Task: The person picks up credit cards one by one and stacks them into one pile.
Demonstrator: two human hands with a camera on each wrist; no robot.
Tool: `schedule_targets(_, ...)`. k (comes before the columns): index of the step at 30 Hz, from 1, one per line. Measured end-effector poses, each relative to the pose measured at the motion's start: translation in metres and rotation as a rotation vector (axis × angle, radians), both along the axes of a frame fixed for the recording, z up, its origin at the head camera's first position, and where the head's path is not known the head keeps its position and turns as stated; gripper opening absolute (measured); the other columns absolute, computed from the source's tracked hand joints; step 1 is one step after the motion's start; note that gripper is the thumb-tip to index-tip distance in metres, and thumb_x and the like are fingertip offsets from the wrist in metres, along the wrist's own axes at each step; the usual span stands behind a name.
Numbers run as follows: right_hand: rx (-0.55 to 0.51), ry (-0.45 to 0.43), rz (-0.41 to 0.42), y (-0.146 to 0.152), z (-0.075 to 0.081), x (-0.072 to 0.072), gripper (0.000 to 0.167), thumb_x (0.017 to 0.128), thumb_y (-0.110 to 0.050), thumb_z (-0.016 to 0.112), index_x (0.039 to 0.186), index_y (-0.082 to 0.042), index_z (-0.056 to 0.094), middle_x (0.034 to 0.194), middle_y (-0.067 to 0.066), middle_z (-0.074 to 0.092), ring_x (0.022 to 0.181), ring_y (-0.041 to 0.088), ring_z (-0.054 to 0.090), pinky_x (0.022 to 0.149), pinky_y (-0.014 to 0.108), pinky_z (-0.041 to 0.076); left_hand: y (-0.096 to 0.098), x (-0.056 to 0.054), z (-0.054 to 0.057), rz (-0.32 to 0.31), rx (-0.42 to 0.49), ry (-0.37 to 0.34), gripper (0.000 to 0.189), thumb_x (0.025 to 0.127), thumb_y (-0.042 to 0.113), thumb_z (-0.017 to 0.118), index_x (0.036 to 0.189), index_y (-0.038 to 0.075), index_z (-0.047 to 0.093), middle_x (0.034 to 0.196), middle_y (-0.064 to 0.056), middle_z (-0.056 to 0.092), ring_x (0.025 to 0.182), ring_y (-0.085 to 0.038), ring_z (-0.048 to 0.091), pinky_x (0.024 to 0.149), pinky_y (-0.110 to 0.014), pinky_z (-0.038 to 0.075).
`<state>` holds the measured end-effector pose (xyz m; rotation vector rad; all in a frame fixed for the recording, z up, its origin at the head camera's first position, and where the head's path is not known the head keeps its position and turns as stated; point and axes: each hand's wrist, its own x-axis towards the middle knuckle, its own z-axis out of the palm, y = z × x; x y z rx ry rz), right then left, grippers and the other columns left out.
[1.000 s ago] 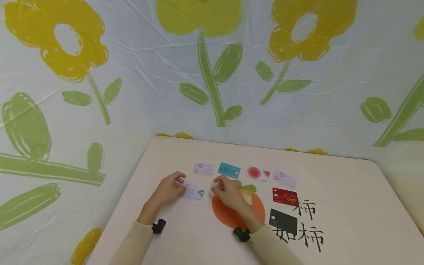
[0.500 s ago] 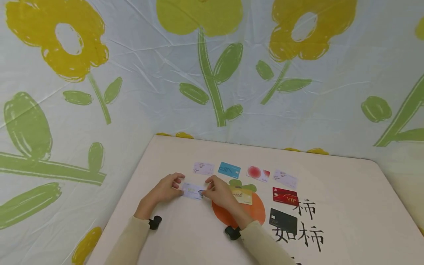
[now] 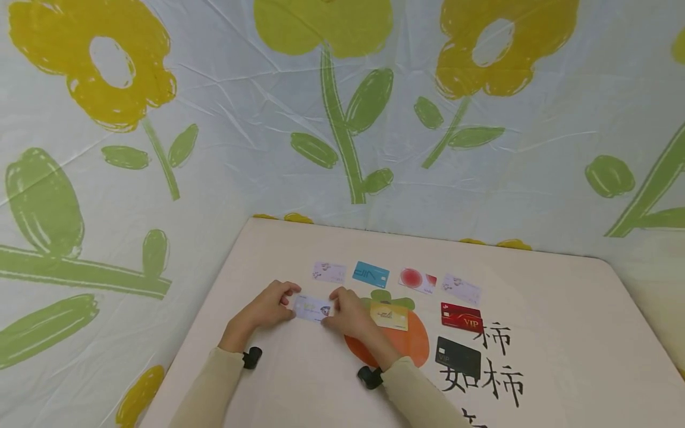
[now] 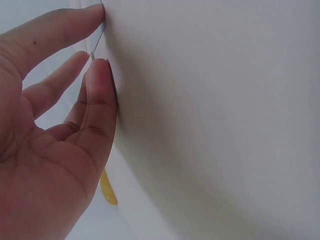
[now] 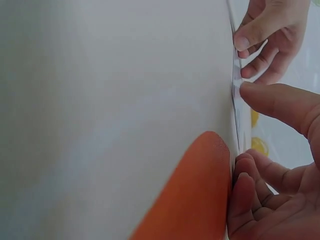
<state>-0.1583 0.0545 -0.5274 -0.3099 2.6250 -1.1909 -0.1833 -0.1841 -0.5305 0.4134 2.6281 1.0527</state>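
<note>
A pale lavender bank card (image 3: 310, 308) with a dark emblem at its right end lies on the table, left of the orange persimmon print. My left hand (image 3: 267, 306) holds its left end, thumb by the near corner and index finger by the far one. At the opposite end, my right hand (image 3: 350, 315) grips the card the same way. The left wrist view shows the card's thin edge (image 4: 98, 41) between thumb and fingers. In the right wrist view the card (image 5: 237, 95) is seen nearly edge-on, with both hands along it.
Beyond the hands lie a lavender card (image 3: 329, 271), a teal card (image 3: 370, 274), a red-circle card (image 3: 417, 280) and another lavender card (image 3: 461, 288). A yellow card (image 3: 390, 316) lies on the persimmon print (image 3: 412, 345). Further right are a red card (image 3: 461, 317) and a black card (image 3: 458, 356).
My right hand has moved left from over the yellow card to the lavender card's right end, uncovering the yellow card. The lavender card has shifted slightly left, with the left hand at its end.
</note>
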Motion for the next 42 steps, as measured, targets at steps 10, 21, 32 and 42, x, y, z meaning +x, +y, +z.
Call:
schedule_targets(10,0.05,-0.008,0.005,-0.0023,-0.0007,0.0011,0.049,0.081,-0.019,0.084,0.117,-0.004,0.055,0.095,0.004,0.048,0.083,0.019,0.05,0.071,0.031,0.044,-0.0027,-0.0023,-0.0011,-0.043,-0.012,0.011,0.047,0.079,0.002,0.079,0.123,0.008,0.063,0.1,-0.007,0.048,0.088,-0.018,0.048,0.078,-0.034,0.041)
schedule_targets(21,0.055,-0.013,0.011,-0.0024,-0.0004,0.0016,0.045,0.082,-0.018,0.083,0.114,-0.002,0.057,0.096,0.005,0.048,0.085,0.02,0.05,0.073,0.032,0.044,-0.0034,-0.0015,0.0003,-0.045,-0.026,0.002,0.045,0.08,0.003,0.079,0.122,0.01,0.064,0.102,-0.007,0.048,0.088,-0.017,0.048,0.078,-0.033,0.041)
schedule_targets(32,-0.011,0.028,0.047,0.0005,-0.0038,-0.0015,0.041,0.084,-0.01,0.078,0.115,-0.001,0.053,0.095,0.006,0.048,0.086,0.022,0.048,0.075,0.034,0.043,-0.0029,-0.0043,0.001,-0.062,-0.002,0.003,0.045,0.08,-0.001,0.078,0.12,0.007,0.06,0.103,-0.006,0.051,0.088,-0.017,0.048,0.078,-0.033,0.042)
schedule_targets(42,-0.052,0.022,0.022,0.0008,-0.0049,-0.0028,0.029,0.089,-0.006,0.071,0.113,-0.003,0.054,0.09,0.004,0.052,0.08,0.02,0.052,0.069,0.031,0.045,-0.0005,-0.0026,0.0011,-0.041,0.06,-0.036,0.044,0.081,-0.005,0.075,0.119,0.006,0.057,0.095,-0.003,0.056,0.088,-0.017,0.053,0.08,-0.034,0.045)
